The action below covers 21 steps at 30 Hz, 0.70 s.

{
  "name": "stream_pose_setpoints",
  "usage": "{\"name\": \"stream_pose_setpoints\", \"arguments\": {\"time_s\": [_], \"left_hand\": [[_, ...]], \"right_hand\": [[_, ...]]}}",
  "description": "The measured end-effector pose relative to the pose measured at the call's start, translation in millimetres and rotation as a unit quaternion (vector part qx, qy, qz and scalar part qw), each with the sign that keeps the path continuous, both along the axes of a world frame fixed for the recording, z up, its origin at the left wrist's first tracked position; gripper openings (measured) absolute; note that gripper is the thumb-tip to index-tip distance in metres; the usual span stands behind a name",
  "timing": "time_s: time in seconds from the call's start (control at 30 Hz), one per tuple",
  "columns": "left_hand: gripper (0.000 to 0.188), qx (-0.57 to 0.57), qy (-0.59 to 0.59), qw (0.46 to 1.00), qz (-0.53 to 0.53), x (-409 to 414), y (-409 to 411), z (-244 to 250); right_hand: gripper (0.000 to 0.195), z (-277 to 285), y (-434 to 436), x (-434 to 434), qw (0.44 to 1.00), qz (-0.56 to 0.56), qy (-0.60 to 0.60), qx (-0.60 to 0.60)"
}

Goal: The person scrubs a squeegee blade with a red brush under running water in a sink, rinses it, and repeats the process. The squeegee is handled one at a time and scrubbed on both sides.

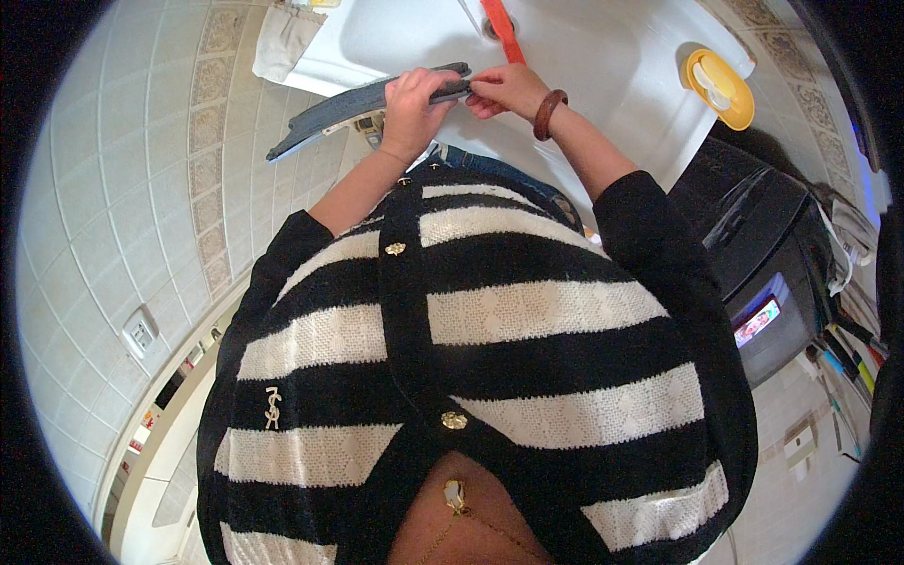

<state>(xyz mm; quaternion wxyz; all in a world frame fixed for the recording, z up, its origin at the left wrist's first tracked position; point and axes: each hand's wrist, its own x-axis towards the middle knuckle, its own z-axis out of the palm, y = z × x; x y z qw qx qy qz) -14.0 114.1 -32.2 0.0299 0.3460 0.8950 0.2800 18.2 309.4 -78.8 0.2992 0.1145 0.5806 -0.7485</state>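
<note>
A long grey fabric pad (339, 104), which looks like a flat mop pad, is held over the front rim of a white sink (600, 78). My left hand (417, 99) is wrapped around it towards its right end. A pale hinged part with metal (360, 126) shows beneath the pad, partly hidden by that hand. With bent fingertips, my right hand (512, 92) pinches the pad's right end. A brown bangle (551, 114) is on that wrist. Behind the right hand, a flat red-orange strip (503, 30) lies in the basin across the drain.
A beige cloth (288, 42) hangs over the sink's left corner. On the right rim sits a yellow soap dish (727, 92) holding white soap (710, 85). A lit phone (757, 319) rests on a dark surface at right. A tiled wall (141, 176) with an outlet (140, 330) stands left.
</note>
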Motion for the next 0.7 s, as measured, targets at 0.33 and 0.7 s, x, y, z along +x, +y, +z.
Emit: {"name": "stream_pose_setpoints", "arguments": {"time_s": [0.33,0.7], "left_hand": [[0.036,-0.009,-0.001,1.0,-0.005,0,0,-3],[0.037,-0.016,-0.013,1.0,-0.007,-1,-1,-6]], "right_hand": [[0.023,8,-2,-4,0.997,0.024,0.053,0.059],[0.024,-8,-3,-2,0.998,0.004,0.046,0.033]]}}
